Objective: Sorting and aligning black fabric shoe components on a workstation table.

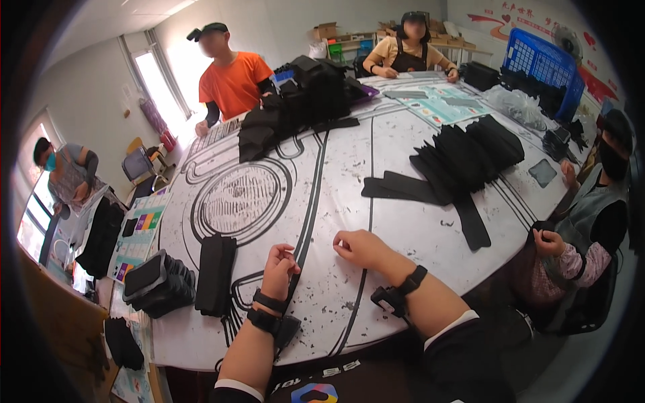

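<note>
My left hand (279, 270) is just above the white printed table, its fingers curled in with nothing visible in them. To its right my right hand (363, 248) is bent inward at the wrist, the fingers folded together and no object showing. The two hands are apart. A neat stack of black fabric pieces (216, 274) lies left of my left hand. Beyond my right hand, a fanned pile of black fabric strips (467, 158) spreads over the table, one strip (471, 221) pointing toward me.
Another black stack (160, 283) sits at the left edge. A large black heap (302, 94) rises at the far side, before a person in orange (235, 77). People sit at the far edge and close on my right. A blue crate (543, 67) stands far right by plastic bags (514, 104).
</note>
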Action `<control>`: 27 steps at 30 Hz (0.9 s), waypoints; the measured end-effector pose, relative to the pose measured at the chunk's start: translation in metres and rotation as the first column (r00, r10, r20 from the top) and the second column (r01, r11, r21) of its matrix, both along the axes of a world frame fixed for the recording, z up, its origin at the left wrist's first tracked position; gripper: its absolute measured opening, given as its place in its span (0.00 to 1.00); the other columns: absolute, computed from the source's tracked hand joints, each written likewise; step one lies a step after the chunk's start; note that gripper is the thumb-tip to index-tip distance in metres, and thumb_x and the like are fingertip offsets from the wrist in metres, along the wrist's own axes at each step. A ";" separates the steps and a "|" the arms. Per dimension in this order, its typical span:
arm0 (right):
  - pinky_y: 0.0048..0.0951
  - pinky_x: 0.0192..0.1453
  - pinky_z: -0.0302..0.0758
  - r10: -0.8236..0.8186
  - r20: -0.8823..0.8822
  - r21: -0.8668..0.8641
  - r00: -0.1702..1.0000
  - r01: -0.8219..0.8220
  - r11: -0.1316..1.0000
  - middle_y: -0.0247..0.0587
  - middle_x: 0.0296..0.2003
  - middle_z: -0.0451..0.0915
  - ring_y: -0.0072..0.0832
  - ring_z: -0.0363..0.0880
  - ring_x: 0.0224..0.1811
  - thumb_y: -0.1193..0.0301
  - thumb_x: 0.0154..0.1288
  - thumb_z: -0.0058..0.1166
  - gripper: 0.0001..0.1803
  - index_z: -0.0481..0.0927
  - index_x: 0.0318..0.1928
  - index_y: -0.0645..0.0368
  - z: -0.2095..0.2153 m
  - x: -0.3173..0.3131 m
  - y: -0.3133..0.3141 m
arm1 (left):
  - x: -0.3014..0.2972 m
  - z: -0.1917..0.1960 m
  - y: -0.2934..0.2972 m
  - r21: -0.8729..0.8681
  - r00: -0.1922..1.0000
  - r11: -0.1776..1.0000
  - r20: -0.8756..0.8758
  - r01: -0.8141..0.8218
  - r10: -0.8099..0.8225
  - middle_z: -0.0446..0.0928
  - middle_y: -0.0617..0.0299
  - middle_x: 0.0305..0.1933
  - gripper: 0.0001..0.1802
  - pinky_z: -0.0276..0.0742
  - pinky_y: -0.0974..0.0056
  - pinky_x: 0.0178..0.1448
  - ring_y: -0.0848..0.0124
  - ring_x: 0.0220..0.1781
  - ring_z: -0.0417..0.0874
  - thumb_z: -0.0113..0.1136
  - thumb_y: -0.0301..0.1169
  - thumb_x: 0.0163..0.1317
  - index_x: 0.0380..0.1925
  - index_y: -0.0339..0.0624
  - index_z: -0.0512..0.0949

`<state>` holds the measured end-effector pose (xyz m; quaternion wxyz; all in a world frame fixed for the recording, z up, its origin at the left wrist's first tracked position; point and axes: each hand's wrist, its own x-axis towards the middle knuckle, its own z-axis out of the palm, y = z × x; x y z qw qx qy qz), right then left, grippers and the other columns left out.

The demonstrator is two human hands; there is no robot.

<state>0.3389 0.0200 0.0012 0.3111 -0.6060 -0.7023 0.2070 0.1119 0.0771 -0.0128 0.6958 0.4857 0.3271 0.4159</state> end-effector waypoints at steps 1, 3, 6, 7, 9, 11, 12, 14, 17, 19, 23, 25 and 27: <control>0.38 0.35 0.73 0.002 0.002 0.011 1.000 -0.002 1.000 0.43 0.26 0.80 0.41 0.78 0.30 0.65 0.58 0.51 0.08 0.76 0.36 0.54 0.000 0.000 0.001 | 0.000 0.002 0.000 0.015 1.000 1.000 -0.008 0.007 -0.007 0.65 0.65 0.28 0.16 0.67 0.73 0.34 0.76 0.26 0.69 0.43 0.20 0.51 0.43 0.40 0.68; 0.38 0.35 0.73 0.002 0.002 -0.003 1.000 -0.002 1.000 0.43 0.26 0.80 0.41 0.78 0.29 0.65 0.58 0.51 0.08 0.76 0.36 0.54 0.000 -0.002 0.001 | -0.002 0.003 -0.002 0.023 1.000 0.999 -0.018 0.022 -0.021 0.65 0.66 0.28 0.16 0.67 0.73 0.33 0.76 0.26 0.68 0.43 0.20 0.51 0.43 0.40 0.68; 0.38 0.35 0.73 0.006 0.002 0.003 1.000 -0.006 1.000 0.43 0.25 0.80 0.41 0.78 0.29 0.65 0.58 0.51 0.08 0.76 0.35 0.55 0.000 -0.003 0.002 | -0.004 0.002 -0.001 0.066 0.998 0.998 -0.066 0.019 -0.015 0.64 0.67 0.27 0.17 0.64 0.75 0.32 0.78 0.25 0.65 0.43 0.20 0.51 0.43 0.40 0.68; 0.38 0.34 0.73 0.016 -0.004 0.013 1.000 -0.016 1.000 0.43 0.25 0.79 0.41 0.78 0.29 0.65 0.59 0.51 0.08 0.76 0.35 0.55 0.000 -0.003 0.002 | -0.004 0.002 -0.002 0.089 0.997 0.996 -0.082 0.018 -0.010 0.64 0.68 0.26 0.17 0.62 0.75 0.31 0.78 0.25 0.64 0.43 0.20 0.50 0.42 0.41 0.68; 0.38 0.35 0.73 0.009 -0.012 0.006 1.000 -0.009 1.000 0.43 0.25 0.79 0.41 0.78 0.29 0.65 0.58 0.51 0.08 0.76 0.35 0.55 0.000 -0.002 0.000 | -0.004 0.001 -0.002 0.120 0.995 0.992 -0.103 0.024 -0.011 0.63 0.68 0.26 0.17 0.60 0.76 0.30 0.79 0.24 0.63 0.42 0.20 0.50 0.42 0.43 0.69; 0.39 0.35 0.73 -0.006 -0.020 0.000 1.000 0.006 1.000 0.43 0.25 0.79 0.42 0.78 0.29 0.65 0.58 0.51 0.08 0.76 0.35 0.55 0.000 -0.001 -0.001 | -0.001 0.002 -0.003 0.107 0.995 0.994 -0.101 0.028 -0.017 0.63 0.68 0.26 0.17 0.60 0.76 0.29 0.80 0.24 0.63 0.43 0.20 0.49 0.42 0.43 0.69; 0.39 0.35 0.73 -0.011 -0.022 0.012 1.000 0.012 1.000 0.44 0.25 0.79 0.42 0.78 0.29 0.65 0.58 0.51 0.08 0.76 0.35 0.55 -0.001 0.000 -0.002 | 0.003 0.004 -0.005 0.099 0.995 0.995 -0.097 0.031 -0.021 0.63 0.69 0.26 0.18 0.59 0.76 0.29 0.80 0.24 0.63 0.43 0.21 0.49 0.42 0.44 0.70; 0.39 0.35 0.73 -0.047 -0.019 0.025 0.999 0.047 0.999 0.44 0.25 0.79 0.43 0.78 0.30 0.65 0.58 0.51 0.08 0.76 0.34 0.55 -0.003 0.000 -0.003 | 0.001 -0.001 -0.004 0.115 0.996 0.993 -0.086 -0.004 0.014 0.63 0.69 0.27 0.19 0.59 0.77 0.27 0.80 0.24 0.64 0.44 0.21 0.49 0.43 0.46 0.70; 0.40 0.35 0.73 -0.020 -0.008 0.063 1.000 0.021 0.998 0.45 0.25 0.79 0.43 0.78 0.30 0.66 0.58 0.50 0.08 0.76 0.34 0.55 -0.007 -0.004 0.002 | -0.006 -0.003 -0.002 0.112 0.998 0.994 -0.068 0.007 0.001 0.64 0.69 0.26 0.20 0.61 0.76 0.28 0.79 0.24 0.64 0.43 0.18 0.47 0.43 0.46 0.69; 0.38 0.32 0.72 0.014 -0.015 0.083 1.000 -0.013 0.996 0.44 0.24 0.78 0.41 0.77 0.27 0.66 0.58 0.50 0.07 0.76 0.35 0.55 -0.006 -0.004 0.002 | -0.004 0.004 -0.005 0.113 0.996 0.994 -0.089 0.011 -0.001 0.64 0.69 0.25 0.22 0.63 0.75 0.30 0.78 0.24 0.64 0.42 0.18 0.46 0.43 0.46 0.69; 0.38 0.32 0.72 0.000 -0.010 0.087 1.000 0.001 0.996 0.44 0.23 0.78 0.41 0.77 0.27 0.67 0.58 0.50 0.07 0.75 0.35 0.54 -0.007 -0.002 0.000 | 0.000 0.004 -0.006 0.100 0.998 0.995 -0.067 0.011 -0.004 0.64 0.69 0.25 0.22 0.64 0.74 0.32 0.78 0.25 0.64 0.41 0.18 0.46 0.44 0.45 0.68; 0.38 0.32 0.71 0.001 -0.001 0.088 1.000 -0.001 0.996 0.44 0.22 0.78 0.41 0.77 0.27 0.67 0.58 0.50 0.07 0.75 0.35 0.54 -0.006 -0.001 -0.001 | 0.002 0.003 -0.006 0.102 0.998 0.995 -0.060 0.020 -0.014 0.64 0.69 0.25 0.22 0.64 0.74 0.32 0.78 0.25 0.65 0.41 0.18 0.46 0.44 0.45 0.68; 0.39 0.34 0.72 -0.005 -0.009 0.061 1.000 0.006 0.998 0.45 0.24 0.78 0.42 0.77 0.28 0.67 0.57 0.49 0.07 0.76 0.34 0.54 -0.002 0.000 -0.003 | 0.002 0.003 -0.006 0.101 0.998 0.995 -0.053 0.022 -0.016 0.64 0.69 0.25 0.23 0.64 0.74 0.32 0.77 0.25 0.65 0.41 0.18 0.46 0.45 0.45 0.68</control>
